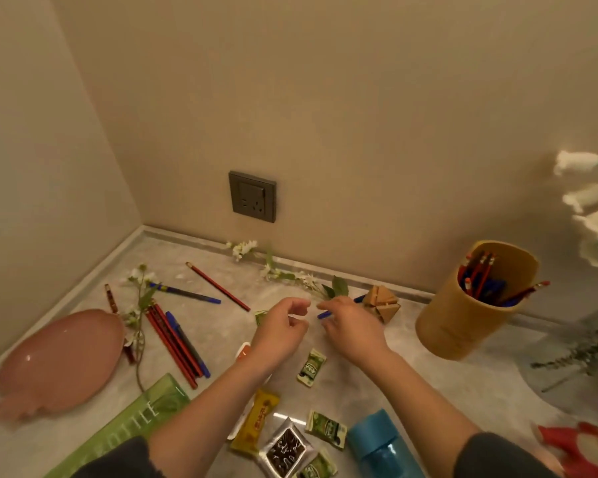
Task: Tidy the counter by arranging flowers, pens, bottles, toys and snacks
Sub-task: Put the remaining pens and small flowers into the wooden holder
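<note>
My right hand (354, 327) pinches a blue pen (324, 315) low over the counter, just left of a wooden puzzle toy (382, 305). My left hand (283, 327) hovers close beside it with loosely curled fingers and holds nothing. A yellow pen holder (463, 322) with several pens stands to the right. Red pencils and a blue pen (176, 343) lie bundled at the left, with one more blue pen (187, 293) and a red pencil (218, 286) behind them. Flower sprigs (246, 249) lie along the wall. Snack packets (311, 367) and a yellow bar (256, 422) lie under my forearms.
A pink dish (59, 360) sits at the left, with a green bottle (128, 422) lying in front of it. A blue bottle (380, 446) and a red toy (587, 446) are at the near right. White flowers (594, 222) stand at the right edge. A socket (252, 196) is on the wall.
</note>
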Motion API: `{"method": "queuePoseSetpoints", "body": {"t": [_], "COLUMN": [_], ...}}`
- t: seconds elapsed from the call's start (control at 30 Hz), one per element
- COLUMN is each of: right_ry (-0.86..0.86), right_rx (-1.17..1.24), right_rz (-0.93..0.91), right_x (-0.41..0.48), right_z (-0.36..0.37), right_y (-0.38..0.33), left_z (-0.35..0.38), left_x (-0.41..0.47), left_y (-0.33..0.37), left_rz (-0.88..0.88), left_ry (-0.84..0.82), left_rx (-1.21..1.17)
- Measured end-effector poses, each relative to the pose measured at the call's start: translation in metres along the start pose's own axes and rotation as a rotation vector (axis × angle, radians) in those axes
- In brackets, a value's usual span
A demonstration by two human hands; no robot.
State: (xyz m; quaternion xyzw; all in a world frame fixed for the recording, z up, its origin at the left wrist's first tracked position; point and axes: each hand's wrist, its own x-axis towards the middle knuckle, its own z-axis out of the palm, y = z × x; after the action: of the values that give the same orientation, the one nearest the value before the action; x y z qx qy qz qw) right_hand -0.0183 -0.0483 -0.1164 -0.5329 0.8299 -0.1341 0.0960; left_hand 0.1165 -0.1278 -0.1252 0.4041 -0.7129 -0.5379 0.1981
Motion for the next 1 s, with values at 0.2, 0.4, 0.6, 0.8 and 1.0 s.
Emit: {"method": "queuePoseSetpoints", "body": {"t": [0.2,0.4,0.6,0.8,1.0], "right_ry": [-0.095,-0.150,0.057,0.369,0.262], "right_rx": [-0.220,-0.400,-0.101,0.528,0.861], "right_rz": [-0.110,-0.247,-0.182,-0.092,-0.169], "right_x": [0.021,0.036,0.032,0.026,0.015], "right_z": [0.015,0.011,-0.007,-0.033,-0.030], "right_y": [0.009,0.021,0.001,-0.057,-0.099], "left_z": [0.008,0.008,0.002,-0.028,-0.065], "left_x": [0.016,0.022,0.024,0.018,0.018], "left_y": [-0.015,-0.023,-0.003,0.024,0.023], "left_rz": [-0.051,-0.128,-0.395,-0.575,-0.513], "left_ry": [-0.020,-0.008,-0.022,-0.224,-0.030], "left_rx": [-0.018,-0.146,-0.515,-0.822,-0.972]}}
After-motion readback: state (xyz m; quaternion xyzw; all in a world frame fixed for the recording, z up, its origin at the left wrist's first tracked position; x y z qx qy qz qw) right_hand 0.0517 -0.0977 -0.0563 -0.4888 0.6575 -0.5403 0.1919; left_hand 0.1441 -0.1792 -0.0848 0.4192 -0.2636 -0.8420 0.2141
